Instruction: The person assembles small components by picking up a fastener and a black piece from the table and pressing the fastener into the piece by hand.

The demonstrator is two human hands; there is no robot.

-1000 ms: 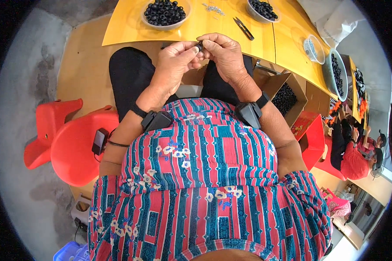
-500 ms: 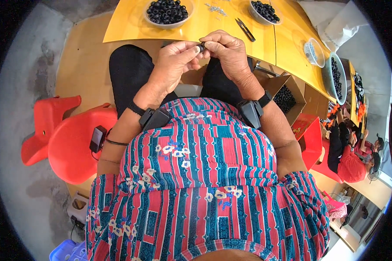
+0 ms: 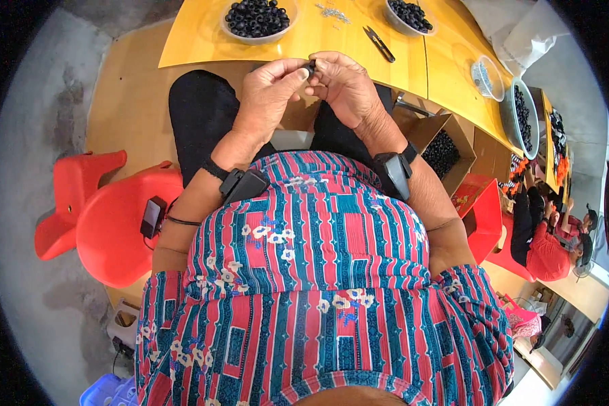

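Both my hands meet at the table's near edge, above my knees. Between their fingertips is a small black round part (image 3: 310, 67), mostly covered by the fingers. My left hand (image 3: 267, 95) pinches it with thumb and forefinger. My right hand (image 3: 348, 88) closes on its other side, thumb and forefinger against it, the remaining fingers curled beneath. Just beyond, a clear bowl (image 3: 258, 40) holds many similar black parts. Thread snips (image 3: 379, 44) with black handles lie on the yellow table (image 3: 325, 46), to the right of the hands.
Small silvery pieces (image 3: 334, 13) lie loose at the back. Another bowl of black parts (image 3: 410, 17), a tub of small pale pieces (image 3: 487, 78) and a green basin (image 3: 519, 118) stand to the right. Below is a carton (image 3: 443, 154). Red chairs (image 3: 115, 227) stand left; people sit far right.
My right hand has rolled so that more of its palm side shows, and its wrist has shifted slightly left. The black part stays pinched between both hands.
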